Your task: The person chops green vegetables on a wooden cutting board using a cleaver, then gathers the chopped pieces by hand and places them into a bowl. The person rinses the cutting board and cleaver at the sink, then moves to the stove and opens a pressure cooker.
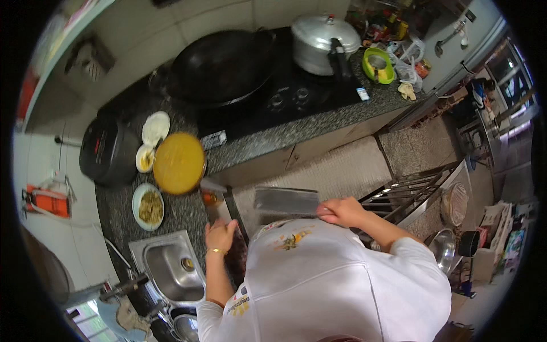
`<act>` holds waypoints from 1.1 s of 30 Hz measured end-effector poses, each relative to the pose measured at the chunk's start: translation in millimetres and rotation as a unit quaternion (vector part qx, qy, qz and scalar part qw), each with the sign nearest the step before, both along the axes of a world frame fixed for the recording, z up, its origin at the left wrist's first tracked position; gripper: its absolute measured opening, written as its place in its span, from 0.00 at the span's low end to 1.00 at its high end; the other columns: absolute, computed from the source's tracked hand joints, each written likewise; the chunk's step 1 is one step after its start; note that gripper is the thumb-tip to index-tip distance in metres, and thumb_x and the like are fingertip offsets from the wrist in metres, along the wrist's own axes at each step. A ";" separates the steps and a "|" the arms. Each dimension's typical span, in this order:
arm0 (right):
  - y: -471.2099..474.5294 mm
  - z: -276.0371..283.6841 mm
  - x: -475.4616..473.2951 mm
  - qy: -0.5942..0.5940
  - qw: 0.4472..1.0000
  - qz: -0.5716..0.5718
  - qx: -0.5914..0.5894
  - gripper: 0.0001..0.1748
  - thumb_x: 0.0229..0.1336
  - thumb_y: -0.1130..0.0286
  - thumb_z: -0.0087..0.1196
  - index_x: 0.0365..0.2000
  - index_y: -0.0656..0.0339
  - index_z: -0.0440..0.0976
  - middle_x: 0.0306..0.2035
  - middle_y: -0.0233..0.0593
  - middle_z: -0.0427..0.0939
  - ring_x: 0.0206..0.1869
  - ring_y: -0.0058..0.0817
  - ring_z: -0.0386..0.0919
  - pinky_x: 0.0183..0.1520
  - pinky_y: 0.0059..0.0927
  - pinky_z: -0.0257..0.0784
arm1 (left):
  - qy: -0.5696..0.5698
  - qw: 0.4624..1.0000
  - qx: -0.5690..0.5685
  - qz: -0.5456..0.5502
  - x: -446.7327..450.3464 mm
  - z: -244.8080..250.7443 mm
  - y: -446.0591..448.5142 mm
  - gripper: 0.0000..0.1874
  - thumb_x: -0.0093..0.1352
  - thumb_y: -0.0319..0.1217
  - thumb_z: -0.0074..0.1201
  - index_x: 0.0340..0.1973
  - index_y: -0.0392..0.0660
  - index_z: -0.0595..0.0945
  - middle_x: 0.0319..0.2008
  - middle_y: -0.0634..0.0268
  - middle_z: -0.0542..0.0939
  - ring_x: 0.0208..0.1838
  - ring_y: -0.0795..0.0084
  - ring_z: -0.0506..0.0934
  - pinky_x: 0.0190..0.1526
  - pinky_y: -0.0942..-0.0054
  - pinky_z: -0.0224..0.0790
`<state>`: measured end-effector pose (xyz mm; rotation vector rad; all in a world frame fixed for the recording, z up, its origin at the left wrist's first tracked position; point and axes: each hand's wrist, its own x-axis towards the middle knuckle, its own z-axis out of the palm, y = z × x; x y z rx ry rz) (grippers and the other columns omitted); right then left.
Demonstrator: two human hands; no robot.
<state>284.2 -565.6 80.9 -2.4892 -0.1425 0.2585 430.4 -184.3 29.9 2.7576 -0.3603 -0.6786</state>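
Note:
My right hand (339,211) grips the handle end of a cleaver (287,200), whose broad metal blade points left in front of my body. Beside the counter's front edge is my left hand (220,236), with a gold-coloured band at the wrist. Its thumb stands apart from the fingers and I see nothing held in it. A round yellow chopping board (179,163) sits on the dark speckled counter (181,213) ahead of that hand. Left of the board lies an oval bowl of chopped greenish food (150,208). A small dish with yellow food (145,158) and a white plate (155,128) stand behind.
A black wok (222,66) and a lidded metal pressure cooker (324,47) occupy the hob. At the counter's corner is a black rice cooker (109,149). The steel sink (171,265) lies to my left. A metal rack (397,188) stands on the right.

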 end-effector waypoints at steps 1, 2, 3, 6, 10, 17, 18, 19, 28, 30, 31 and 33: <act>-26.1 -8.6 -16.0 -0.019 0.996 -0.064 0.053 0.17 0.60 0.56 0.55 0.43 0.56 0.75 0.34 0.41 0.81 0.34 0.38 0.81 0.36 0.34 0.76 | 0.016 0.995 0.090 -0.027 7.6 -3.4 2.3 0.39 0.71 0.61 0.34 0.50 0.36 0.79 0.48 0.45 0.81 0.54 0.49 0.77 0.66 0.51 0.54; -54.3 -17.2 -30.4 0.040 0.972 -0.178 0.149 0.17 0.63 0.55 0.52 0.43 0.57 0.74 0.31 0.38 0.80 0.31 0.35 0.80 0.35 0.33 0.76 | 0.015 0.983 0.168 -0.070 14.6 -6.7 -1.4 0.36 0.70 0.61 0.38 0.48 0.39 0.80 0.46 0.47 0.82 0.50 0.50 0.79 0.61 0.52 0.61; -79.5 -28.1 -42.6 0.123 0.921 -0.293 0.227 0.18 0.66 0.54 0.49 0.43 0.58 0.73 0.28 0.36 0.78 0.28 0.32 0.78 0.33 0.33 0.76 | 0.003 0.986 0.134 -0.103 19.5 -12.3 -13.5 0.36 0.69 0.61 0.40 0.48 0.39 0.80 0.46 0.47 0.82 0.50 0.49 0.79 0.60 0.52 0.63; -128.5 -70.9 -54.3 0.114 0.430 -0.601 0.664 0.20 0.68 0.46 0.44 0.34 0.52 0.66 0.19 0.28 0.65 0.17 0.23 0.64 0.21 0.28 0.64 | 0.008 0.978 0.091 -0.190 33.0 -14.3 -67.3 0.34 0.66 0.59 0.48 0.52 0.41 0.79 0.47 0.48 0.81 0.51 0.48 0.79 0.55 0.53 0.67; -178.5 -82.6 -36.4 0.047 0.221 -0.676 0.702 0.18 0.67 0.46 0.47 0.33 0.48 0.66 0.17 0.25 0.64 0.14 0.22 0.62 0.16 0.26 0.58 | -0.048 0.967 0.020 -0.251 60.8 4.0 -175.8 0.29 0.67 0.54 0.50 0.54 0.45 0.79 0.46 0.51 0.82 0.48 0.49 0.80 0.52 0.55 0.69; -266.4 13.2 63.0 -0.310 0.556 -0.584 0.504 0.18 0.68 0.53 0.47 0.47 0.54 0.68 0.19 0.28 0.67 0.18 0.20 0.66 0.17 0.24 0.60 | 0.119 0.926 -0.353 -0.067 133.7 13.6 -340.7 0.16 0.72 0.39 0.51 0.46 0.41 0.82 0.42 0.55 0.84 0.43 0.61 0.83 0.44 0.63 0.74; -282.5 26.2 75.1 -0.351 0.596 -0.557 0.460 0.18 0.68 0.53 0.47 0.48 0.55 0.68 0.19 0.28 0.68 0.19 0.19 0.67 0.17 0.23 0.60 | 0.175 0.880 -0.439 -0.052 143.3 13.1 -364.2 0.17 0.75 0.38 0.48 0.53 0.40 0.78 0.48 0.55 0.81 0.50 0.61 0.80 0.51 0.59 0.73; -300.9 38.1 83.7 -0.323 0.619 -0.567 0.438 0.18 0.69 0.53 0.46 0.48 0.55 0.68 0.19 0.28 0.68 0.18 0.18 0.66 0.17 0.22 0.60 | 0.244 0.812 -0.529 -0.016 150.8 13.9 -383.0 0.19 0.75 0.39 0.48 0.55 0.41 0.76 0.51 0.54 0.79 0.53 0.58 0.78 0.54 0.57 0.72; -510.5 64.1 149.8 -0.285 0.696 -0.577 0.318 0.14 0.68 0.59 0.47 0.31 0.58 0.67 0.18 0.28 0.70 0.13 0.16 0.64 0.14 0.22 0.59 | 0.552 0.499 -0.659 0.114 189.5 12.7 -471.0 0.20 0.74 0.44 0.47 0.55 0.48 0.75 0.56 0.51 0.75 0.58 0.47 0.75 0.61 0.47 0.66; -577.1 61.9 167.0 -0.316 0.691 -0.565 0.322 0.12 0.67 0.61 0.47 0.31 0.59 0.69 0.18 0.28 0.71 0.11 0.17 0.64 0.13 0.22 0.58 | 0.564 0.466 -0.669 0.135 181.4 7.0 -476.4 0.24 0.73 0.43 0.49 0.61 0.44 0.71 0.56 0.50 0.75 0.55 0.52 0.77 0.59 0.52 0.69; -614.9 62.6 177.8 -0.301 0.684 -0.596 0.294 0.13 0.66 0.61 0.50 0.35 0.62 0.70 0.18 0.32 0.70 0.11 0.20 0.65 0.13 0.25 0.58 | 0.587 0.407 -0.682 0.155 175.6 5.2 -479.0 0.28 0.72 0.43 0.51 0.63 0.42 0.68 0.56 0.50 0.75 0.52 0.56 0.77 0.57 0.55 0.70; -689.4 63.1 198.8 -0.308 0.698 -0.588 0.269 0.13 0.66 0.61 0.50 0.34 0.62 0.71 0.17 0.31 0.70 0.11 0.20 0.65 0.12 0.25 0.58 | 0.542 0.404 -0.711 0.193 160.2 4.4 -485.2 0.34 0.70 0.48 0.53 0.66 0.42 0.65 0.48 0.58 0.77 0.44 0.65 0.76 0.49 0.62 0.72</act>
